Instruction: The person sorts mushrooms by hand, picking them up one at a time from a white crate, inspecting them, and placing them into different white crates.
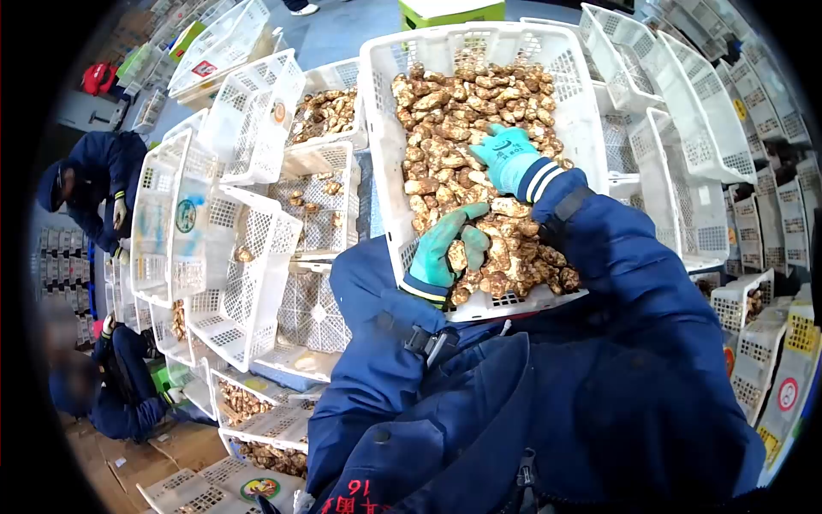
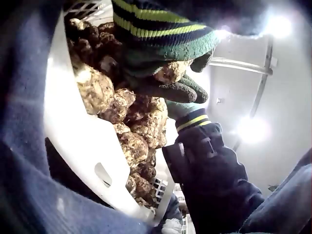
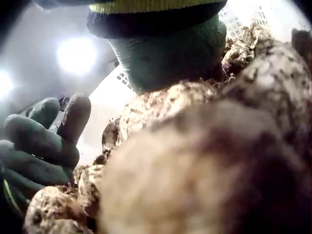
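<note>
A white perforated plastic crate [image 1: 381, 146] full of knobby, brown-and-cream lumps [image 1: 445, 107] lies tilted across the person's lap. The left hand [image 1: 437, 248], in a green glove, curls its fingers around one knobby lump [image 2: 170, 72] at the crate's near left side. Farther up the pile, the right hand [image 1: 512, 161], in a teal glove with a striped cuff, lies on the lumps with its fingers toward the left. Large blurred lumps [image 3: 195, 165] fill the front of the right wrist view and hide that hand's fingertips.
White crates stand stacked at left [image 1: 231, 274] and right [image 1: 676, 188], some holding more lumps [image 1: 325, 116]. Two other people in dark blue clothes, one bending [image 1: 98, 176] and one low down [image 1: 128, 385], are at the far left. A green box [image 1: 452, 12] stands beyond the lap crate.
</note>
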Motion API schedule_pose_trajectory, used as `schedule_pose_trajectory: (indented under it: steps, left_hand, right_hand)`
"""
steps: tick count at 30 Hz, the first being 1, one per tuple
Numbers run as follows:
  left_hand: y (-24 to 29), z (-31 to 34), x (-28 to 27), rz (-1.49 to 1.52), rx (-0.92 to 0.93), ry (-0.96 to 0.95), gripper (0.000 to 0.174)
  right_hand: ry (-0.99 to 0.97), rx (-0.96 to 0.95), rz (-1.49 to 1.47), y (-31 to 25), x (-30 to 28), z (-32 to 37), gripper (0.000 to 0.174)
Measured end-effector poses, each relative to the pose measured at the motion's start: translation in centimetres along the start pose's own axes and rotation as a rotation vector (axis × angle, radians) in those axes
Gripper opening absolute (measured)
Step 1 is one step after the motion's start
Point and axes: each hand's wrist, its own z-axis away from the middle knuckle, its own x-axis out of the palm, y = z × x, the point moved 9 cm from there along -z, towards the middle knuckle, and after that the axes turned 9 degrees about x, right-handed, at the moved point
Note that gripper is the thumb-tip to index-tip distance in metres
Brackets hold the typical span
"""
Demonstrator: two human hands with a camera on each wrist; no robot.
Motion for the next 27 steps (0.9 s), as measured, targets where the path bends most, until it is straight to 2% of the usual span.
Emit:
schedule_pose_trajectory:
  steps: [1,3,5,6,7,9,10,11,13,15,16,17,19,20,21,22,23,24,26,27]
  left_hand:
    - [0.0,0.0,-0.2,-0.046,0.029,-0.013,0.043]
    - [-0.1,0.0,-0.5,-0.140,0.088,-0.033,0.047]
    - [-1.0,-0.2,-1.1,0.017,0.090,-0.046,0.050]
    - [-1.9,-0.4,-1.9,0.093,0.071,-0.027,0.053]
    - [-2.2,-0.6,-2.3,0.190,0.049,0.038,0.051]
    - [-2.8,-0.8,-2.5,0.385,-0.012,0.158,0.049]
    - [-2.6,-1.0,-2.0,0.502,-0.013,0.181,0.048]
    - [-2.3,-1.0,-1.5,0.618,-0.013,0.205,0.047]
    - [-1.3,-0.7,-0.8,0.602,-0.057,0.205,0.047]
    - [-2.5,-0.4,-2.0,0.588,-0.041,0.073,0.046]
    - [-2.5,-0.3,-1.8,0.651,-0.032,0.011,0.043]
    - [-2.8,-0.3,-1.8,0.721,-0.036,0.003,0.042]
    - [-3.3,-0.6,-2.6,0.489,0.022,0.090,0.044]
    - [-2.2,-0.5,-2.3,0.314,0.107,0.055,0.042]
    - [-2.2,-0.5,-1.9,0.244,0.182,-0.102,0.032]
    - [-2.2,-0.6,-1.8,0.280,0.124,-0.040,0.033]
    - [-1.9,-0.6,-1.6,0.316,0.067,0.021,0.034]
    - [-0.8,-0.4,-1.0,0.306,0.022,0.045,0.039]
    - [-1.9,-0.7,-2.0,0.437,0.059,0.035,0.040]
    - [-2.7,-0.6,-2.0,0.772,-0.015,0.085,0.040]
  right_hand:
    - [-0.051,0.054,0.043,0.1,0.1,-0.2,0.057]
    - [0.002,0.034,-0.058,0.4,0.2,-0.6,0.052]
    - [0.030,0.029,-0.131,0.9,-0.2,-0.3,0.048]
    - [0.202,0.047,-0.301,1.7,-0.6,0.1,0.046]
    - [0.272,0.146,-0.340,2.6,-2.5,2.0,0.045]
    - [0.423,0.051,-0.670,3.1,-4.1,4.4,0.046]
    - [0.232,-0.018,-0.868,2.0,-4.2,5.6,0.046]
    - [0.048,-0.117,-0.859,0.1,-5.1,7.1,0.047]
    - [0.173,-0.338,-0.880,-1.2,-7.3,7.8,0.049]
    - [0.604,-0.138,-0.707,1.9,-8.2,4.6,0.048]
    - [0.453,-0.007,-0.836,3.5,-8.7,2.5,0.046]
    - [0.490,-0.002,-0.682,4.2,-8.7,0.1,0.045]
    - [0.369,0.047,-0.546,4.2,-9.6,-2.4,0.045]
    - [0.421,0.015,-0.526,4.1,-9.8,-4.3,0.049]
    - [0.472,-0.019,-0.506,4.0,-9.8,-6.2,0.053]
    - [0.299,0.054,-0.532,4.1,-9.6,-8.2,0.056]
    - [0.243,0.070,-0.533,4.3,-8.5,-11.1,0.056]
    - [0.260,0.095,-0.527,4.4,-7.5,-13.3,0.051]
    - [0.243,0.168,-0.584,4.8,-6.6,-16.2,0.047]
    - [0.207,0.217,-0.645,5.0,-6.1,-17.0,0.048]
